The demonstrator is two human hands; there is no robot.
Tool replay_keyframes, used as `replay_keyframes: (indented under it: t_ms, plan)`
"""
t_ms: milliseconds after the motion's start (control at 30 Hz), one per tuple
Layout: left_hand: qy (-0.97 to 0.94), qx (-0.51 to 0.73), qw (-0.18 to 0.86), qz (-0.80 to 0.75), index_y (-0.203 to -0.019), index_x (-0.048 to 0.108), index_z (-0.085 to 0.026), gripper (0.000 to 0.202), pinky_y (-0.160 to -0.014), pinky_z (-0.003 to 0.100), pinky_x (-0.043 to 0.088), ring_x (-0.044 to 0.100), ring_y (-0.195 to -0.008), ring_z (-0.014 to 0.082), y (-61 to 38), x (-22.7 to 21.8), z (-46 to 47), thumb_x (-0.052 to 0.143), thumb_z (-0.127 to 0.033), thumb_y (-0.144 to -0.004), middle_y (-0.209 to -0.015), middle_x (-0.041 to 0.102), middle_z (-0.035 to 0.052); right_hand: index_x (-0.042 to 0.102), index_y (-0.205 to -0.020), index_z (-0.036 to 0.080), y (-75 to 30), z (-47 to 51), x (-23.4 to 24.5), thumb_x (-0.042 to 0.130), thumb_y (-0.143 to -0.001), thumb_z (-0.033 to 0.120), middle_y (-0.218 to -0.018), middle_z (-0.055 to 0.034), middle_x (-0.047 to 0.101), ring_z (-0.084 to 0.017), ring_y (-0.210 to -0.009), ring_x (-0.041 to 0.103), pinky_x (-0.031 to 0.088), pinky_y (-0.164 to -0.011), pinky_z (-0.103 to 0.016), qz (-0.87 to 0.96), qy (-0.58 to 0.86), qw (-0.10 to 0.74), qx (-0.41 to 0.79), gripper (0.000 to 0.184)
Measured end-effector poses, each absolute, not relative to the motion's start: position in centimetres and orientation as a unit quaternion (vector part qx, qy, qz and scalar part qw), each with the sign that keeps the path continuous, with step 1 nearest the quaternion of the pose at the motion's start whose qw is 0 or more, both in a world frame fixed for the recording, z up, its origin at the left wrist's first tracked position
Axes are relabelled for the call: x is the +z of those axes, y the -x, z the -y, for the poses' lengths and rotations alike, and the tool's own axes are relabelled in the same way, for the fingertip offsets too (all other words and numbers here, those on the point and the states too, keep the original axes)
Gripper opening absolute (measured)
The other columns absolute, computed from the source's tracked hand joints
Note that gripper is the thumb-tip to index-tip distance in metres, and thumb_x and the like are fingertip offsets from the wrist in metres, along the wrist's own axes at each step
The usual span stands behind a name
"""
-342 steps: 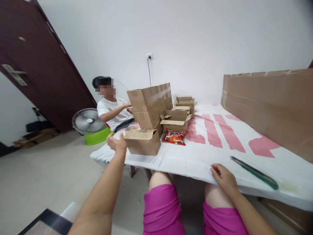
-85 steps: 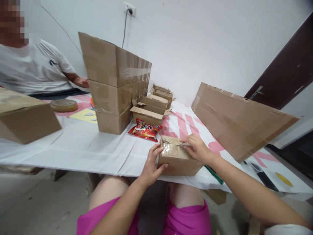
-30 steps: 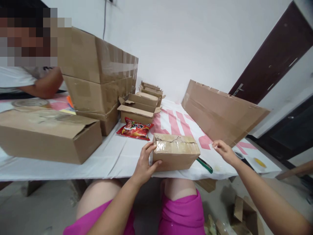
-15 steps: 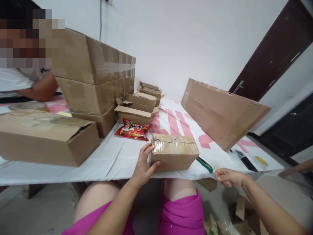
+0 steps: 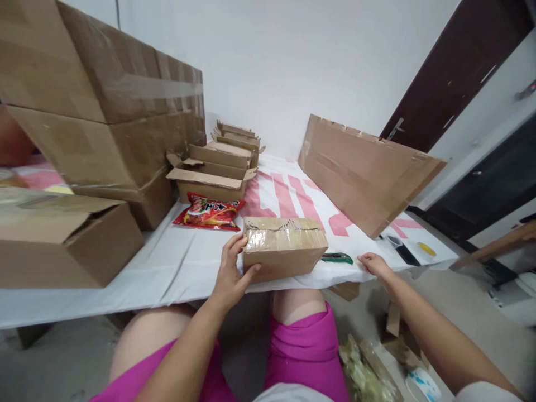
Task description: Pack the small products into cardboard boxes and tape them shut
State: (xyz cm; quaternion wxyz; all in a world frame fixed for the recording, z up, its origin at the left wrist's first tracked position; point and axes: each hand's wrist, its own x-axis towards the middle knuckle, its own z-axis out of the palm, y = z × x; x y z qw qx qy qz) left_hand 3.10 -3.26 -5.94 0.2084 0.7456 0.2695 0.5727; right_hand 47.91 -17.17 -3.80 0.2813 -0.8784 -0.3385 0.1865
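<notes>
A small taped cardboard box (image 5: 285, 254) sits at the table's front edge, clear tape shining over its torn top seam. My left hand (image 5: 232, 273) grips its left end, fingers on the far side of the corner and thumb on the front face. Just right of the box lies a green utility knife (image 5: 338, 258), its left tip close against the carton. Beyond the knife's right end, my right hand (image 5: 373, 264) rests near the cloth with fingertips pinched together; anything between them is too small to make out. A red snack packet (image 5: 209, 212) lies behind the box.
Large sealed cartons (image 5: 125, 84) are stacked on the left, behind a closed box (image 5: 100, 245). Several open boxes (image 5: 213, 181) line up further back. A flat cardboard sheet (image 5: 368, 173) stands at right, near a tape roll (image 5: 426, 248). Scraps (image 5: 368, 371) lie on the floor.
My view has shifted, moving the scene leftward. The green knife now lies more sideways. My right hand's fingers have gone from a loose curl to a pinch. My left hand stays on the box.
</notes>
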Motion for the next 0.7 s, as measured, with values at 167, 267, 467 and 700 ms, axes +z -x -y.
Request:
replay_keyframes:
  t_ms: [167, 267, 467, 700]
  plan:
    - [-0.747, 0.572, 0.209, -0.269, -0.135, 0.036, -0.028, 0.059, -0.098, 0.046, 0.045, 0.042, -0.128, 0.0288, -3.1, -6.0, 3.3, 0.063, -0.034, -0.083, -0.137, 0.04, 0.0122, 0.057, -0.071, 0.02, -48.6, 17.2, -4.2, 0.06, -0.069, 0.036, -0.063, 0.0003, 0.061, -0.013, -0.055, 0.053, 0.038, -0.051, -0.025, 0.344, 0.882, 0.3, 0.117, 0.016]
    - [-0.746, 0.573, 0.21, -0.268, -0.135, 0.036, -0.028, 0.059, -0.097, 0.046, 0.045, 0.042, -0.128, 0.0287, -3.1, -6.0, 3.2, 0.063, -0.034, -0.083, -0.137, 0.04, 0.0123, 0.057, -0.071, 0.02, -48.8, 17.4, -4.5, 0.062, -0.067, 0.03, -0.071, -0.0013, 0.064, -0.015, -0.063, 0.056, 0.042, -0.058, -0.026, 0.352, 0.883, 0.298, 0.087, 0.012]
    - [-0.744, 0.574, 0.209, -0.27, -0.134, 0.037, -0.027, 0.058, -0.097, 0.046, 0.045, 0.043, -0.127, 0.0283, -3.2, -5.9, 3.3, 0.062, -0.035, -0.083, -0.136, 0.04, 0.012, 0.053, -0.075, 0.022, -49.1, 17.6, -5.0, 0.064, -0.067, 0.031, -0.074, -0.0003, 0.064, -0.015, -0.067, 0.058, 0.043, -0.063, -0.025, 0.356, 0.886, 0.293, 0.05, 0.017]
    - [-0.745, 0.573, 0.21, -0.269, -0.134, 0.037, -0.028, 0.058, -0.097, 0.045, 0.045, 0.043, -0.127, 0.0281, -3.1, -5.8, 3.3, 0.063, -0.035, -0.083, -0.136, 0.04, 0.0117, 0.05, -0.078, 0.023, -49.8, 19.4, -5.8, 0.057, -0.066, 0.029, -0.058, 0.0034, 0.058, -0.016, -0.053, 0.056, 0.041, -0.054, -0.027, 0.323, 0.906, 0.27, 0.044, 0.015]
